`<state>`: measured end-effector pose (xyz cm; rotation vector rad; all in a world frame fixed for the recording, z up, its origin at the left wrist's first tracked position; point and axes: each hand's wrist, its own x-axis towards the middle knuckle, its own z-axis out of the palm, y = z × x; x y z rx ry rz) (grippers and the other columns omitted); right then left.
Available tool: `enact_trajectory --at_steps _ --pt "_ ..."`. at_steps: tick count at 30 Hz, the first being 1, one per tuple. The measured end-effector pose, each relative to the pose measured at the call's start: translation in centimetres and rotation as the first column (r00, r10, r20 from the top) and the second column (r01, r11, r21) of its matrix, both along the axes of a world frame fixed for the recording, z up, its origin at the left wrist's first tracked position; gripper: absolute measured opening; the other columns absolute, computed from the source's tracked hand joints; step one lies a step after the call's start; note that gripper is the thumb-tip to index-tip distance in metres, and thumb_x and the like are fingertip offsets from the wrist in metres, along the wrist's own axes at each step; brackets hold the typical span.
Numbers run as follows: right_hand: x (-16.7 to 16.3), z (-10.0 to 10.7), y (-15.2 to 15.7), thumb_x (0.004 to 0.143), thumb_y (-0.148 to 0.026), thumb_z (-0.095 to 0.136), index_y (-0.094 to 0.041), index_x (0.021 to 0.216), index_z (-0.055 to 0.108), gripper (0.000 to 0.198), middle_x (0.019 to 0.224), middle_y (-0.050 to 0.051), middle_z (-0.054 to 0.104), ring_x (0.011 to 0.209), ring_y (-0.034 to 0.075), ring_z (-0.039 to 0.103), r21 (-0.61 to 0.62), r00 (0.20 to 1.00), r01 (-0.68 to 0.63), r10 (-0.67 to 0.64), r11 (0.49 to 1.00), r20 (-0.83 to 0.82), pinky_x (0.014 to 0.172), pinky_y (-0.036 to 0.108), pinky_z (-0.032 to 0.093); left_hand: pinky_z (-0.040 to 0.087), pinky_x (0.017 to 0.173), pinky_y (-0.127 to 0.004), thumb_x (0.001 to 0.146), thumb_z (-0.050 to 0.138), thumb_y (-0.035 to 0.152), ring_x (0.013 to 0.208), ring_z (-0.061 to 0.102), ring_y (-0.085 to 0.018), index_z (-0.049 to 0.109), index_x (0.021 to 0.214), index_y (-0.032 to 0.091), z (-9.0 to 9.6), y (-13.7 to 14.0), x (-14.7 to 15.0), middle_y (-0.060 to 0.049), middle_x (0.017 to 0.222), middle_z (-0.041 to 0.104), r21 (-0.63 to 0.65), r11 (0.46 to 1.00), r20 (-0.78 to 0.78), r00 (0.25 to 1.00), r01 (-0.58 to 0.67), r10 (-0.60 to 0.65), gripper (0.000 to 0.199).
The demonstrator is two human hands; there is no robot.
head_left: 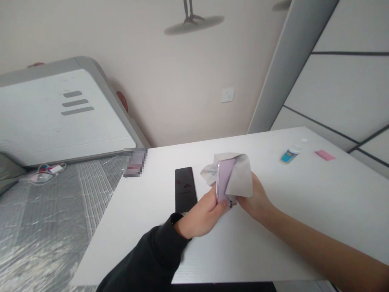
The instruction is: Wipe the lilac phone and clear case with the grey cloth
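Observation:
My left hand [205,215] grips the lower end of a lilac phone [223,176], which stands tilted above the white table. A light grey cloth [241,178] is draped round the phone's top and right side. Closed behind that cloth, my right hand [255,200] presses it against the phone; most of its fingers are hidden. Left of the phone a black phone or flat black case [184,188] lies on the table, partly behind my left wrist.
On the right of the white table [304,211] are a small white bottle with a blue label [292,152] and a pink packet [325,155]. A blurred-out flat item [135,162] lies at the left corner. Behind are a wall with a socket [227,95] and a headboard [45,117].

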<state>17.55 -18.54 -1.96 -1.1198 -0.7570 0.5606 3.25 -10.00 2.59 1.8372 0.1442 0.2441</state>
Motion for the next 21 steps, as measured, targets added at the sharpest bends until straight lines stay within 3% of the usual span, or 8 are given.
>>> enact_trajectory --at_steps 3,7,9,11,14,16,18,21 --pt "-0.1 0.7 0.4 0.087 -0.047 0.064 -0.021 0.085 0.064 0.026 0.065 0.003 0.067 0.047 0.021 0.059 -0.014 0.951 -0.079 0.071 0.997 -0.302 0.036 0.033 0.050 0.047 0.100 -0.041 0.102 0.044 0.035 0.102 0.061 -0.022 0.043 0.144 0.019 -0.4 0.2 -0.1 -0.011 0.119 0.061 -0.149 0.989 -0.081 0.997 -0.024 0.012 0.045" --pt "0.2 1.7 0.6 0.084 -0.045 0.068 -0.021 0.085 0.061 0.025 0.060 -0.001 0.060 0.041 0.018 0.052 -0.037 0.938 -0.101 0.083 0.994 -0.336 0.030 0.029 0.042 0.050 0.081 -0.037 0.101 0.041 0.056 0.079 0.059 -0.016 0.048 0.134 0.018 -0.4 0.4 -0.4 -0.009 0.106 0.060 -0.271 0.963 -0.188 0.982 -0.018 -0.034 0.051" --pt "0.4 2.0 0.6 0.087 -0.047 0.066 -0.021 0.082 0.060 0.027 0.061 -0.002 0.060 0.044 0.016 0.052 -0.076 0.982 -0.059 0.044 0.995 -0.182 0.034 0.027 0.044 0.050 0.076 -0.036 0.098 0.041 0.063 0.075 0.058 -0.016 0.053 0.125 0.017 -0.2 0.4 -0.6 -0.009 0.101 0.060 -0.282 0.959 -0.230 0.972 -0.032 -0.035 0.055" --pt "0.5 2.2 0.4 0.093 -0.048 0.062 -0.021 0.082 0.061 0.029 0.068 0.000 0.063 0.055 0.017 0.057 -0.098 0.994 0.036 -0.026 0.995 0.102 0.046 0.027 0.051 0.049 0.072 -0.035 0.096 0.040 0.067 0.071 0.058 -0.015 0.056 0.114 0.015 0.3 0.3 -0.6 -0.009 0.097 0.061 -0.305 0.951 -0.239 0.971 -0.057 -0.019 0.057" --pt "0.7 2.2 0.2 0.099 -0.047 0.054 -0.021 0.106 0.066 0.030 0.097 0.007 0.073 0.090 0.023 0.068 -0.017 0.862 0.155 -0.127 0.988 0.490 0.079 0.034 0.058 0.048 0.069 -0.032 0.096 0.039 0.069 0.069 0.057 -0.015 0.058 0.105 0.015 1.2 0.1 -0.8 -0.007 0.090 0.061 -0.291 0.954 -0.220 0.975 -0.079 0.013 0.058" --pt "0.9 2.2 0.2 0.100 -0.047 0.052 -0.021 0.123 0.062 0.036 0.116 0.011 0.072 0.107 0.026 0.067 0.039 0.769 0.170 -0.157 0.985 0.619 0.093 0.039 0.054 0.048 0.067 -0.031 0.096 0.039 0.068 0.068 0.058 -0.014 0.059 0.102 0.015 1.7 -0.1 -0.9 -0.006 0.088 0.061 -0.272 0.958 -0.219 0.975 -0.094 0.034 0.057" --pt "1.3 2.2 0.1 0.100 -0.049 0.052 -0.021 0.123 0.063 0.038 0.115 0.011 0.073 0.104 0.027 0.067 0.038 0.720 0.187 -0.163 0.982 0.675 0.090 0.038 0.054 0.048 0.066 -0.031 0.096 0.040 0.069 0.067 0.058 -0.014 0.059 0.099 0.015 1.8 -0.1 -1.0 -0.006 0.089 0.062 -0.277 0.955 -0.233 0.972 -0.106 0.040 0.057" --pt "2.0 2.4 0.1 0.097 -0.058 0.052 -0.021 0.092 0.068 0.040 0.076 0.002 0.069 0.068 0.020 0.062 -0.087 0.723 0.241 -0.119 0.967 0.681 0.063 0.030 0.050 0.047 0.063 -0.030 0.094 0.042 0.070 0.064 0.059 -0.014 0.058 0.099 0.016 1.3 -0.2 -1.0 -0.007 0.090 0.063 -0.294 0.949 -0.267 0.963 -0.115 0.034 0.058"
